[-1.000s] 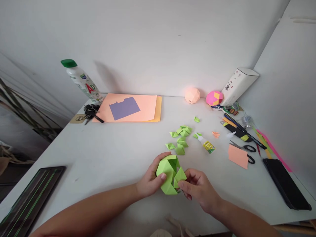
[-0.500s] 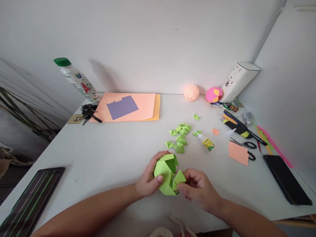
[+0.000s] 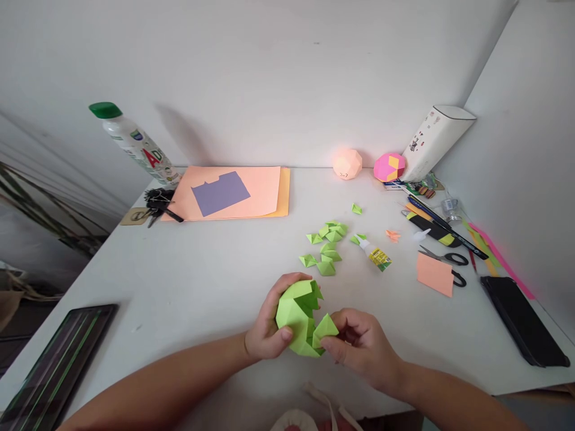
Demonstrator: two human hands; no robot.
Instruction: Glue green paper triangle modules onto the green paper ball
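Observation:
My left hand (image 3: 266, 326) is wrapped round a green folded-paper ball (image 3: 294, 317) just above the white table (image 3: 202, 281). My right hand (image 3: 359, 344) pinches a small green folded piece (image 3: 324, 328) at the ball's right side. Several loose green folded pieces (image 3: 327, 245) lie in a cluster just beyond the hands. A small glue tube (image 3: 376, 256) lies to the right of that cluster.
Peach and purple paper sheets (image 3: 233, 191), keys (image 3: 158, 203) and a green-capped bottle (image 3: 132, 143) at the back left. Peach (image 3: 347, 164) and pink (image 3: 389, 167) paper balls, a white box (image 3: 435, 140), pens, scissors (image 3: 444, 258), a peach note (image 3: 433, 274) and a phone (image 3: 521, 320) on the right. A tablet (image 3: 54, 359) near left.
Both hands have stayed together on the green ball, turning it slightly. The view has tilted a little, so the things on the table sit slightly higher in the picture.

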